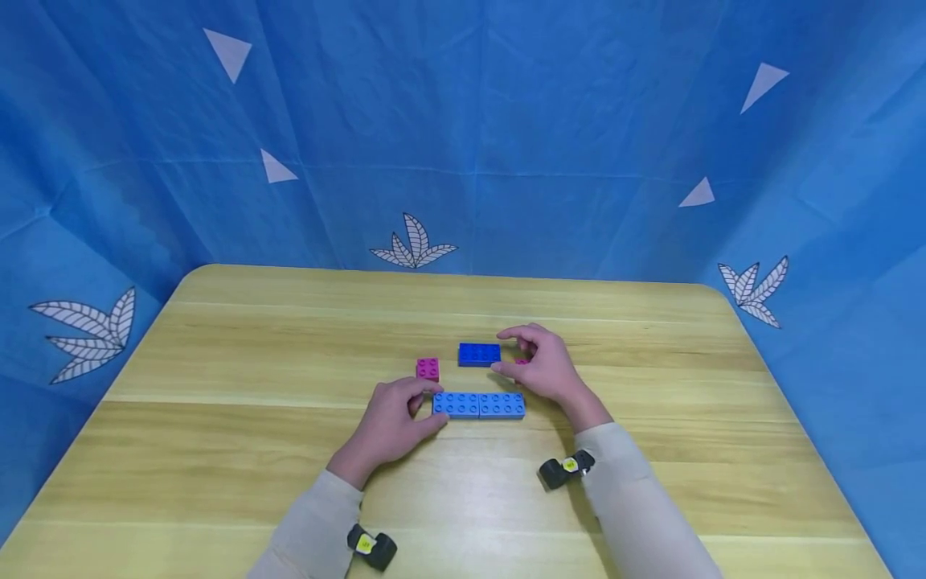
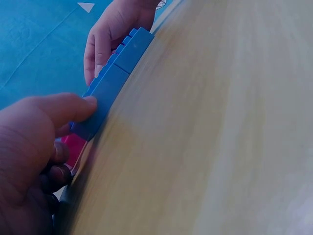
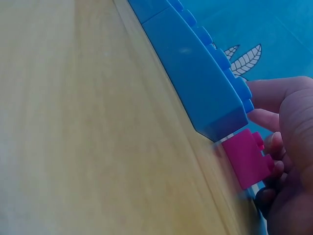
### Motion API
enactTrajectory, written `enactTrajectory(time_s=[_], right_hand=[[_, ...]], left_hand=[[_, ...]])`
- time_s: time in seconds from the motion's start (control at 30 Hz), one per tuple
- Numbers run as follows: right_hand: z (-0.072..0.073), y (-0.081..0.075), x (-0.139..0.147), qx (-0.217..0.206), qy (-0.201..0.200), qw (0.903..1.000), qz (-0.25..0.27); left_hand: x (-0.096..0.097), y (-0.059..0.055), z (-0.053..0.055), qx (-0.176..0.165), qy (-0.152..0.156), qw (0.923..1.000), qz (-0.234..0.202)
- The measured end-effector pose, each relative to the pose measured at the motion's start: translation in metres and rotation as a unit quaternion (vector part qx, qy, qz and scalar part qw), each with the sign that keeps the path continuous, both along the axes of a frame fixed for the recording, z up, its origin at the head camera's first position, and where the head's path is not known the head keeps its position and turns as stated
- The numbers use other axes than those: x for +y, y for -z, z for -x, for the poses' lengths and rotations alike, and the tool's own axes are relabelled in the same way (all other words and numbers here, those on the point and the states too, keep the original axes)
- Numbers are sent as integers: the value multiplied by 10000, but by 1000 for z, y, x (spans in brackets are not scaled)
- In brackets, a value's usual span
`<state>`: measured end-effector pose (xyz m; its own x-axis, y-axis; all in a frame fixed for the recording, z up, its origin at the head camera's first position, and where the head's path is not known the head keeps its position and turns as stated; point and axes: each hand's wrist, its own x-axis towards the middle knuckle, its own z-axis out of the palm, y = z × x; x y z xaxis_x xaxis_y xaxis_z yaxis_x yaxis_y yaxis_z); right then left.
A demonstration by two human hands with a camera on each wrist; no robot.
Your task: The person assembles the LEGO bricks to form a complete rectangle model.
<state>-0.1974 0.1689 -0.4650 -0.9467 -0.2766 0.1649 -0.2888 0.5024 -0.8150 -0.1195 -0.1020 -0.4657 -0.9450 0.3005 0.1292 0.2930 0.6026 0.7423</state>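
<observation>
Two light blue bricks [image 1: 478, 405] lie end to end in a row on the table. My left hand [image 1: 396, 418] pinches the row's left end, its thumb on the near side, as the left wrist view also shows. Behind the row lies a dark blue brick [image 1: 479, 355]. At that brick's right end is my right hand [image 1: 544, 366], thumb and index finger spread apart; whether the thumb touches the brick I cannot tell. A pink brick [image 1: 428, 368] sits just beyond my left fingers. Another pink brick [image 3: 246, 159], under my right hand, is partly hidden in the head view.
The wooden table [image 1: 253, 386] has rounded far corners. A blue curtain [image 1: 463, 121] with white triangles and leaf prints hangs behind and beside it. Each sleeve cuff carries a small black wrist camera [image 1: 372, 547].
</observation>
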Motion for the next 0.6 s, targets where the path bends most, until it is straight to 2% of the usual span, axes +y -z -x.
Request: enactTrajectory(time_s=[0.6], right_hand=[[3,0,-5,-78,69,9989,-463]], left_hand=[[0,-1,0,5,-18,10000,-14]])
